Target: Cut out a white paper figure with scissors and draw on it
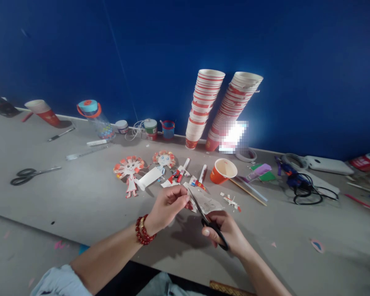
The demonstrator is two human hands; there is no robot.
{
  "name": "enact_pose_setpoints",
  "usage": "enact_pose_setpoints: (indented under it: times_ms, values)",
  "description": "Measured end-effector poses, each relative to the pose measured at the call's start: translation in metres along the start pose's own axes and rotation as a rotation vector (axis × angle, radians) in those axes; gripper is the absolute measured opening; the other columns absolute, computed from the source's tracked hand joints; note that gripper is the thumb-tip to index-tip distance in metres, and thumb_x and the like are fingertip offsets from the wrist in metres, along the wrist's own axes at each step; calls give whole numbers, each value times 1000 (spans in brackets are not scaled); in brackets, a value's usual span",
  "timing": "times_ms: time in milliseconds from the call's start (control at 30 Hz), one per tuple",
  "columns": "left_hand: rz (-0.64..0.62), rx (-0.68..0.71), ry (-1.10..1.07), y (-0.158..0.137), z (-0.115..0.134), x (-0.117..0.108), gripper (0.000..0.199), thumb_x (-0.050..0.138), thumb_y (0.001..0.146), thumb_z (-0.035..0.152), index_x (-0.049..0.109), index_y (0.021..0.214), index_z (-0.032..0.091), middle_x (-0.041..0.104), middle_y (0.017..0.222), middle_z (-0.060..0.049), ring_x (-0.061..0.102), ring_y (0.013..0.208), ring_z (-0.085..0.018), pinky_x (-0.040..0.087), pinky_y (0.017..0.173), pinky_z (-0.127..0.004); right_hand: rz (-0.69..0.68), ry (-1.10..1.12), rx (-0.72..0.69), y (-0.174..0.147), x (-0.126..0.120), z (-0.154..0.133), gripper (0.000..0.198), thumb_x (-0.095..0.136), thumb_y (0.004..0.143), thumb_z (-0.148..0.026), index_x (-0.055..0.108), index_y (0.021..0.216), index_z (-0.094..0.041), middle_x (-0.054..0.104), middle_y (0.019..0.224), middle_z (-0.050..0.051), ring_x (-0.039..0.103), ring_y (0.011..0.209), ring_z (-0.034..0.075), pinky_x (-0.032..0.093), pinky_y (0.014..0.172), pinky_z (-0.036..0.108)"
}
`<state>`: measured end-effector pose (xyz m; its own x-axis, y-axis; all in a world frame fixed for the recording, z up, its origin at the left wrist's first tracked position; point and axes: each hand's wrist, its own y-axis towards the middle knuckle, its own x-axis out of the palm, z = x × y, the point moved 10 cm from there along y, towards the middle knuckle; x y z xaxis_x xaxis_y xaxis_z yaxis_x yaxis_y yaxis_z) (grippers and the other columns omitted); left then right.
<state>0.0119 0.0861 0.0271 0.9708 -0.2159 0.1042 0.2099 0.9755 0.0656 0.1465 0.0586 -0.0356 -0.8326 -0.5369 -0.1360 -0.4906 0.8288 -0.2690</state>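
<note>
My left hand (pixel 169 207), with red bead bracelets at the wrist, pinches the left end of a whitish piece of paper (pixel 210 202) with faint drawn lines. In my right hand (pixel 223 234) are black-handled scissors (pixel 200 207), their blades lying across the paper close to my left fingertips. Small paper scraps (pixel 232 201) are scattered just right of the paper. Beyond my hands lie two paper figures with fringed red-and-white heads, a left one (pixel 131 174) and a right one (pixel 163 159). Markers (pixel 202 174) and cut cup pieces (pixel 172 181) are beside them.
An orange paper cup (pixel 223 171) stands beyond my right hand. Two tall cup stacks (pixel 203 107) lean against the blue wall. Other scissors (pixel 31 174) lie at left, near a water bottle (pixel 95 119). A blue glue gun (pixel 292 174) with a black cord is at right.
</note>
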Motion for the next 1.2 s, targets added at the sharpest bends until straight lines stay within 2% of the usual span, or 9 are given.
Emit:
enact_pose_setpoints:
  times_ms: [300, 600, 900, 1200]
  values:
    - [2, 27, 11, 0, 0, 0, 25, 56, 87, 33, 58, 69, 15, 59, 66, -2, 54, 62, -13, 42, 60, -23, -1, 3, 5, 0, 1, -5, 65, 66, 58, -78, 35, 53, -21, 35, 45, -7, 37, 36, 7, 30, 35, 20]
    - [-2, 61, 9, 0, 4, 0, 22, 54, 88, 26, 57, 69, 15, 58, 66, -1, 52, 62, -12, 40, 60, -22, 12, -43, -53, 0, -1, -6, 64, 65, 63, -77, 37, 52, -20, 37, 44, -6, 39, 35, 8, 27, 35, 19]
    - [-6, 67, 14, -1, 5, 0, 23, 54, 89, 25, 58, 69, 15, 59, 65, -1, 53, 62, -11, 41, 60, -21, 18, -78, -68, 0, -2, -12, 64, 63, 64, -77, 36, 51, -21, 34, 43, -7, 36, 36, 7, 25, 36, 20]
    - [-18, 64, -37, -1, 5, 2, 22, 53, 91, 25, 59, 73, 14, 60, 67, -1, 56, 64, -11, 44, 62, -21, 10, -48, -43, -1, -2, 1, 61, 65, 66, -73, 36, 55, -20, 35, 46, -7, 36, 37, 7, 25, 37, 19]
